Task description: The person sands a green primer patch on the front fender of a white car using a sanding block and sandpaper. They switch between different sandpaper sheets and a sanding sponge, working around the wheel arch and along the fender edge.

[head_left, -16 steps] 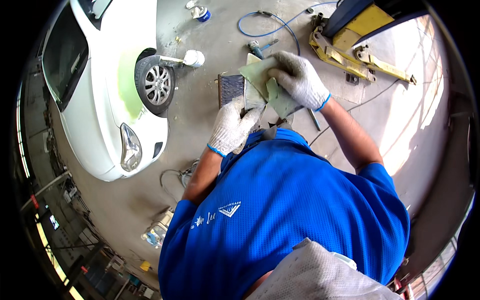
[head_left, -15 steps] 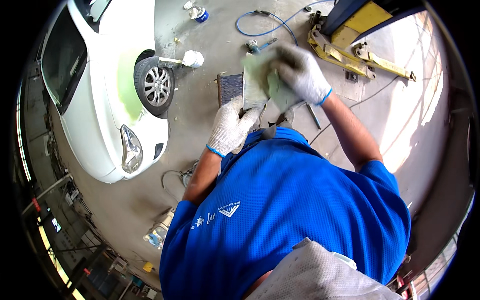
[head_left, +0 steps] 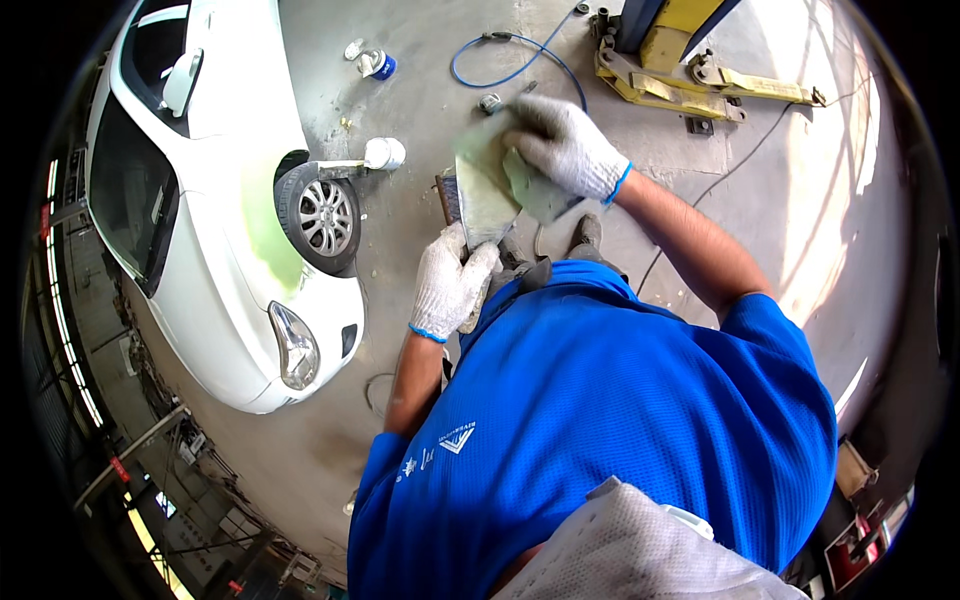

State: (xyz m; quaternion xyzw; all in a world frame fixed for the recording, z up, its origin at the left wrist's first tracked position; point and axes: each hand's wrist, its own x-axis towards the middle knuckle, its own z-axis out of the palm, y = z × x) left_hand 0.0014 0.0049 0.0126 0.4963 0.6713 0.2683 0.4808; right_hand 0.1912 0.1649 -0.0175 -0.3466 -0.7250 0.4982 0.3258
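My left hand (head_left: 447,283), in a white knitted glove, is closed on the lower end of a flat pale board (head_left: 484,203) smeared with cream-green paste. Behind the board shows part of a dark panel with a brown edge (head_left: 447,200). Over the board's right side is my right hand (head_left: 570,145), also gloved and slightly blurred. Its fingers are closed on a thin grey-green spreader (head_left: 538,190), whose working edge I cannot make out clearly. Left of my hands stands a white car (head_left: 190,250) with a pale green patch (head_left: 263,225) on its fender around the front wheel (head_left: 325,217).
A white tub (head_left: 385,153) stands beside the wheel, and a blue-and-white can (head_left: 378,65) lies farther back. A blue hose (head_left: 520,67) curls over the floor. Yellow lift arms (head_left: 680,95) spread at the far right, with a dark cable (head_left: 735,165) nearby. My shoes (head_left: 588,235) show below my hands.
The view has shifted, so the car and lift sit differently in it. More of the pale board shows now, and my right hand with the spreader has moved over it, less blurred.
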